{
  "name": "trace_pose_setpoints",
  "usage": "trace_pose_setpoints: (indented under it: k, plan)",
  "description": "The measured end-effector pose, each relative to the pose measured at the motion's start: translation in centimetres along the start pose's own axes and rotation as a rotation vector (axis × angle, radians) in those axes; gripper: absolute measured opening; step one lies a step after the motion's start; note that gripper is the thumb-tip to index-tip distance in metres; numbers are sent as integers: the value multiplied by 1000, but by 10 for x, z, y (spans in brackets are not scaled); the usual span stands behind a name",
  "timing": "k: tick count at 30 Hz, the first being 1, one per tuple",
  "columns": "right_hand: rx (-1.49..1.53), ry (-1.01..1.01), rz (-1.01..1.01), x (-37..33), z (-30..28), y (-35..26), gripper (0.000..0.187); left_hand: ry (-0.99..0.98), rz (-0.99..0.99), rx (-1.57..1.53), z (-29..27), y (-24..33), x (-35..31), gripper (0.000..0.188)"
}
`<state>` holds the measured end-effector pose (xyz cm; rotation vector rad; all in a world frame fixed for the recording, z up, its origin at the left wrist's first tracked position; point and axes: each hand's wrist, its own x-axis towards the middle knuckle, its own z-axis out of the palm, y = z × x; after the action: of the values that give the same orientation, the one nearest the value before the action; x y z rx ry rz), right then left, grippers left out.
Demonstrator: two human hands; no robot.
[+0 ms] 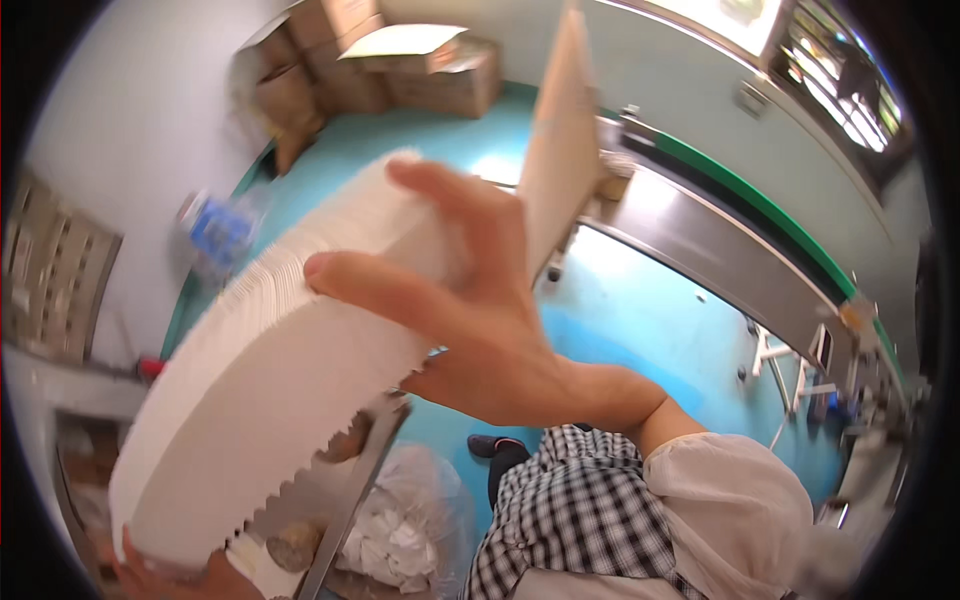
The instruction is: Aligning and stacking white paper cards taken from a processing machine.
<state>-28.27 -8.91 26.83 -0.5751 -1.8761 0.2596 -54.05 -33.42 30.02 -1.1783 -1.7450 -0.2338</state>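
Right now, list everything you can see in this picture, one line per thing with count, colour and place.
stack of white sheets: one long stack, white, held up across the centre and left
cardboard boxes: several, brown, piled by the far wall at the top
upright board: one, pale tan, centre top
conveyor line: one, grey with green edge, right side
floor: teal
bag of white scraps: one, clear, bottom centre
blue item: one, blurred, left by the wall
checked apron: one, black and white, bottom
right hand: pressed against the stack's near end
left hand: under the stack's lower end, bottom left
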Motion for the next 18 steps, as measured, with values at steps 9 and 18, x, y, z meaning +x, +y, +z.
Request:
trace_pose_setpoints:
  k: [9, 18]
  plan:
    - [-808, 361, 181, -109, -263, 76, 83, 120, 137, -793, -2, 273, 106, 86]
    - [-854, -107, 951, -272, -405, 222, 84, -872, 340, -1242, 70, 612, 49, 90]
